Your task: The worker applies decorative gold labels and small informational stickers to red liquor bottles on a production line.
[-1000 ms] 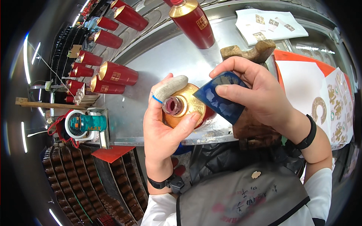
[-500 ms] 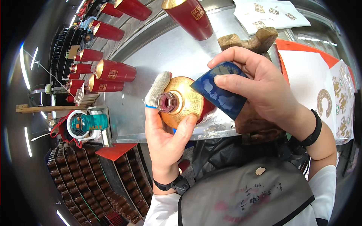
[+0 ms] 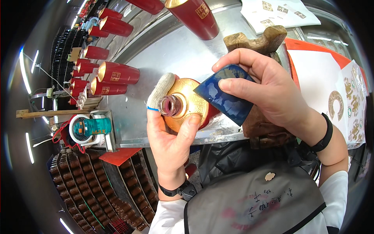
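The fingers (image 3: pixel 187 133) of our left hand (image 3: pixel 167 150) clasp a red-and-gold bottle (image 3: pixel 191 97) over the counter (image 3: pixel 156 58); with our right hand (image 3: pixel 274 93) we pinch a blue sheet (image 3: pixel 230 103) beside it, contact unclear.

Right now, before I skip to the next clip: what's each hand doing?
Left hand: closed around a red bottle with a gold shoulder.
Right hand: closed, pinching a blue sheet.
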A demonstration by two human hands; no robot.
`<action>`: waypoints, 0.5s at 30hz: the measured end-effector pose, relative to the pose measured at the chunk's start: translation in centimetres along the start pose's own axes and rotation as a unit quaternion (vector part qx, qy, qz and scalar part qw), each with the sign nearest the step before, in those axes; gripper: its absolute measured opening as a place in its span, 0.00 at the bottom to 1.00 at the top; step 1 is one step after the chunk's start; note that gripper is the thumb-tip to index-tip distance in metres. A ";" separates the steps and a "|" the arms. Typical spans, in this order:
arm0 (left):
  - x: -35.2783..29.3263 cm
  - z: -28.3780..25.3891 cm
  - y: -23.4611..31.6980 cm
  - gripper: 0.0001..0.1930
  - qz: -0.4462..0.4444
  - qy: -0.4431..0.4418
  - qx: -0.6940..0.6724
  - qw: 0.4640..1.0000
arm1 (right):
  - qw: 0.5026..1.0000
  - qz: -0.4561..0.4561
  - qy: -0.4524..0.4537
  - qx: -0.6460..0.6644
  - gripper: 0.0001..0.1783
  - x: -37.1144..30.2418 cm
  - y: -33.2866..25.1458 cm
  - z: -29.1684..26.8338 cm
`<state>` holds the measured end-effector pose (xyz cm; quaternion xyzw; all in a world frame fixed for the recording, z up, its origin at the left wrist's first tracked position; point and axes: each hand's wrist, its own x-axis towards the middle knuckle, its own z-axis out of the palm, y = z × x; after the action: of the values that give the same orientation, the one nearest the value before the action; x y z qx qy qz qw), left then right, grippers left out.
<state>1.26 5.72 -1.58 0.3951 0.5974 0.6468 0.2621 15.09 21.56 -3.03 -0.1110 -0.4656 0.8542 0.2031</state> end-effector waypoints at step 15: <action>0.0 -0.9 -0.4 0.36 -0.005 -0.041 -0.068 0.997 | 0.997 0.005 0.012 -0.076 0.15 -0.2 -0.6 0.1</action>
<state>0.44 5.23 -1.90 0.3991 0.5433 0.6677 0.3157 15.34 21.66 -2.48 -0.1392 -0.5256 0.8162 0.1953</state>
